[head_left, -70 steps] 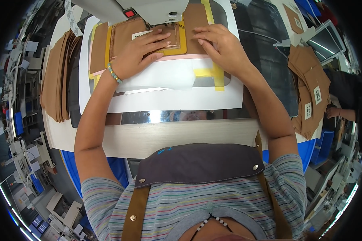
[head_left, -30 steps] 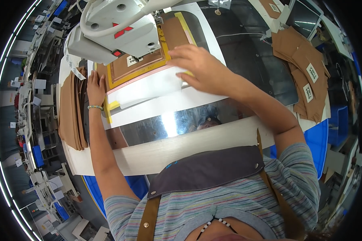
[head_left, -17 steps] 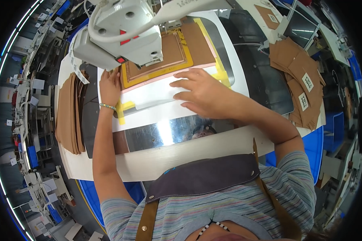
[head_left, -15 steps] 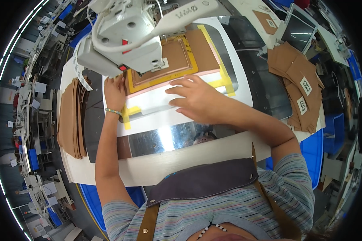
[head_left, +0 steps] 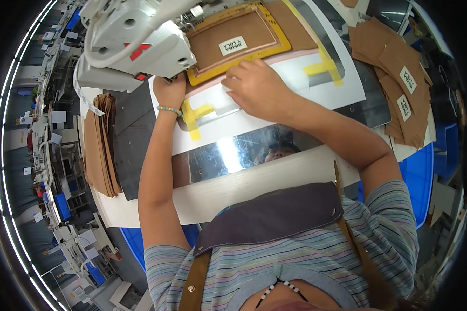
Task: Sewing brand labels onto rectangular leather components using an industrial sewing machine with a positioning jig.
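A yellow-bordered frame (head_left: pixel 238 62) lies on a brown panel under the white sewing machine head (head_left: pixel 135 44). Inside the frame shows a brown piece (head_left: pixel 213 47) with a white printed label (head_left: pixel 232 45). My left hand (head_left: pixel 169 92), with a beaded bracelet, is at the frame's near left corner; its fingertips are partly hidden by the machine head. At the frame's near edge, my right hand (head_left: pixel 259 89) rests with bent fingers slightly apart, holding nothing visible. Beneath both hands is a white template sheet (head_left: pixel 218 124) with yellow tape strips (head_left: pixel 193 119).
A stack of brown pieces (head_left: pixel 99 150) stands on the left of the table. More brown pieces with white labels (head_left: pixel 399 78) lie fanned at the right. A shiny metal plate (head_left: pixel 233 155) covers the near worktop. A blue bin (head_left: pixel 415 181) is below the right edge.
The frame and template have shifted rightward relative to the machine head, uncovering the whole label. Both hands moved with them. My right fingers are less spread. The whole view has shifted too.
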{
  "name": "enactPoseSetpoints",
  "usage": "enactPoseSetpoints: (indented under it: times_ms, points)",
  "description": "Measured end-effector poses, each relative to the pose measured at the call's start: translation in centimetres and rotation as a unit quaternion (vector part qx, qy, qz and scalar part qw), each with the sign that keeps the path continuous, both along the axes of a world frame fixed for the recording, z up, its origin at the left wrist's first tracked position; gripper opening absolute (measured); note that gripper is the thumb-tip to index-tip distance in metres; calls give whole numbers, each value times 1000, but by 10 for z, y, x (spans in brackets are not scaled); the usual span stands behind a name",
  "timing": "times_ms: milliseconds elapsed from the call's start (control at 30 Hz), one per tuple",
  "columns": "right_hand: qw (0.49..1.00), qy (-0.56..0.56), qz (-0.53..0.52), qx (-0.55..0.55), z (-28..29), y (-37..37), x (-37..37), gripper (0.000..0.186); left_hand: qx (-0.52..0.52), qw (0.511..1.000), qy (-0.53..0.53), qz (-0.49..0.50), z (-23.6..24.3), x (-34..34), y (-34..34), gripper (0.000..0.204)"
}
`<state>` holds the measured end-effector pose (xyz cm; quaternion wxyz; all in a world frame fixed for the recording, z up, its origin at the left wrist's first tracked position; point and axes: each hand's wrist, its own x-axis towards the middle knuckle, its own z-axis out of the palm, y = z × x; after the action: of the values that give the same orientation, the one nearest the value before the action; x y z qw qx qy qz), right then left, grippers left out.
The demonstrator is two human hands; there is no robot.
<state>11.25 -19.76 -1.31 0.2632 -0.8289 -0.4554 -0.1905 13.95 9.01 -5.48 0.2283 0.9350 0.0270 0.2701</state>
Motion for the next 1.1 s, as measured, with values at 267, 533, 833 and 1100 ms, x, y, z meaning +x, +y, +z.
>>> enactPoseSetpoints:
  times_ms: [267,533,833,1100]
  points:
    - [998,41,-8,-38,-4,-7,5,29,150,988,-27,-8,6,-5,31,17]
    - [996,81,39,-28,-5,-5,8,28,159,980,-8,120,60,-126,70,31]
    - [992,105,63,-25,5,0,7,27,-267,928,3,258,46,-331,174,56]
    - [990,124,36,-53,7,4,0,29,-381,843,-103,364,25,-360,167,55]
